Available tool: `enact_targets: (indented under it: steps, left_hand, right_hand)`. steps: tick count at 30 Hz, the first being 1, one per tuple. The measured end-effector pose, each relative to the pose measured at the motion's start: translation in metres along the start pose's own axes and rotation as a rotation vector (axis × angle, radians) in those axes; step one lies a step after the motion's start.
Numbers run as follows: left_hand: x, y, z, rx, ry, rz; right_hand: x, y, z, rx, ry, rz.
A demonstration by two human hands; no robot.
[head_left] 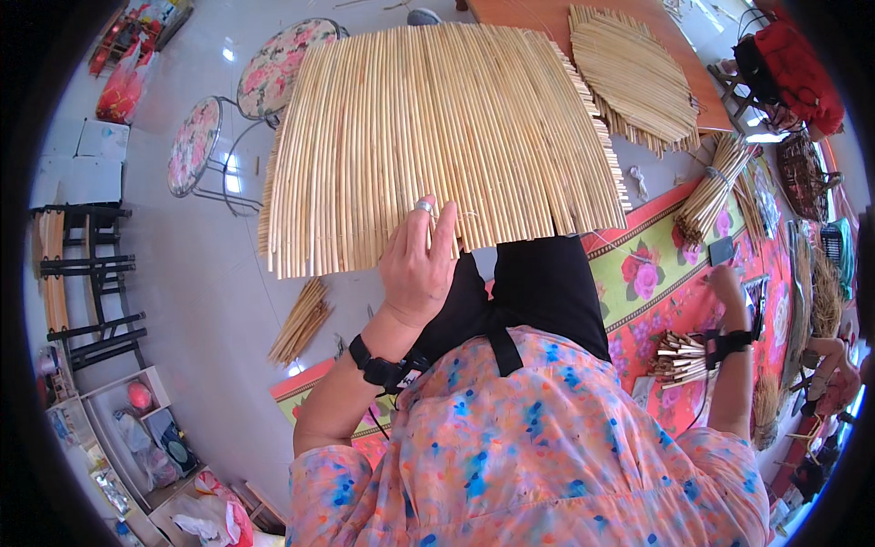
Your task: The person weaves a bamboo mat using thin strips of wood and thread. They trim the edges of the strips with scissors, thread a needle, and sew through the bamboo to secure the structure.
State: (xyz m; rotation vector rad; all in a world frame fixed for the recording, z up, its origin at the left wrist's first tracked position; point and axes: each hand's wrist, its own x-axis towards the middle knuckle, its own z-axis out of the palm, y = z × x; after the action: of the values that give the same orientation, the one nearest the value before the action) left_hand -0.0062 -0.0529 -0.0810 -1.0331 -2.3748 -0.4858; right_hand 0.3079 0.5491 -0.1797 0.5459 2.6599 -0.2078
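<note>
A wide mat of straight, straw-coloured stalks (437, 137) lies in front of me, its near edge just above my thighs. My left hand (419, 269) is closed over that edge, with its fingers on top and its thumb out of sight. One of these fingers wears a ring. Far out to the right, my right hand (727, 284) reaches down to the flowered cloth. A small dark flat piece (721, 251) sits right at its fingertips. Its fingers are too small and hidden to show a grip. Below that wrist lies a bunch of cut stalks (681, 358).
A second, rounded stalk mat (633, 77) rests on the brown table (515, 13). One tied bundle of stalks (715, 187) lies at the right; a loose pile (303, 319) is on the floor at left. Flowered stools (284, 68) stand beyond it, and a shelf unit (128, 428) is lower left.
</note>
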Motion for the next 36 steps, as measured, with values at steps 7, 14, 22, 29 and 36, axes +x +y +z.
enact_targets:
  steps: [7, 14, 22, 29, 36]
  left_hand:
    - [-0.015, -0.006, 0.006, -0.321, -0.209, -0.146]
    - [-0.004, -0.010, 0.019, -0.459, -0.323, -0.256]
    - [0.005, -0.006, 0.012, -0.475, -0.394, -0.366]
    - [-0.001, -0.001, -0.024, -0.537, -0.440, -0.270]
    - [0.008, -0.020, -0.031, -0.778, -0.481, -0.444]
  right_hand:
    - [-0.010, 0.170, -0.166, -0.401, 1.021, 0.523]
    - [0.088, -0.173, -0.221, 1.181, 0.820, -0.039]
    - [0.072, -0.457, -0.133, 0.666, 0.407, -0.516]
    - [0.067, -0.489, -0.089, 0.589, 0.464, -0.609]
    - [0.063, -0.491, -0.091, 0.576, 0.370, -0.600]
